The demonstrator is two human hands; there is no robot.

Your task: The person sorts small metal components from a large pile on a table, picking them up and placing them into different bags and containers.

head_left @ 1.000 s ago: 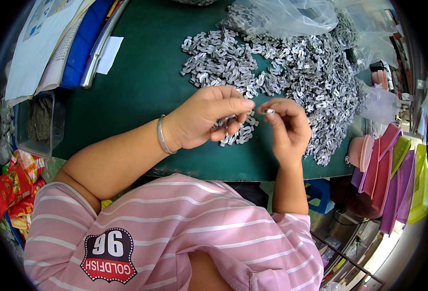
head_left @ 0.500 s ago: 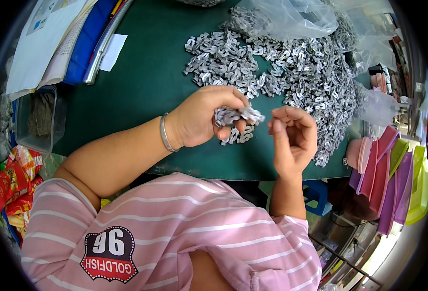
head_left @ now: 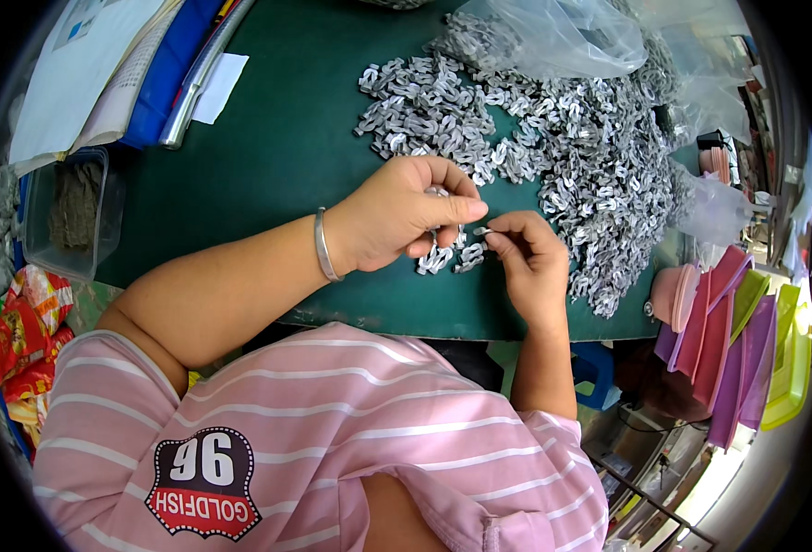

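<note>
My left hand (head_left: 410, 210), a silver bangle on its wrist, is curled above the green table. Part of some small grey metal links (head_left: 438, 192) shows between its fingers; the palm hides the rest. Just to the right, my right hand (head_left: 536, 267) pinches one small metal link (head_left: 482, 231) between thumb and fingertips, close to the left fingertips but apart from them. Beneath the two hands lies a small group of loose S-shaped links (head_left: 435, 259). A larger heap of the same links (head_left: 599, 175) spreads beyond and to the right.
Clear plastic bags (head_left: 562, 37) lie over the heap's far side. At the left are papers (head_left: 79, 74), a blue tray (head_left: 159, 83), a metal tube (head_left: 180, 115) and a clear plastic box (head_left: 107, 216). Pink, purple and green plastic bins (head_left: 732, 322) stand off the table's right edge.
My left hand has turned, so the links in it are mostly covered now. My right hand has moved left and slightly down, and a single link shows at its fingertips.
</note>
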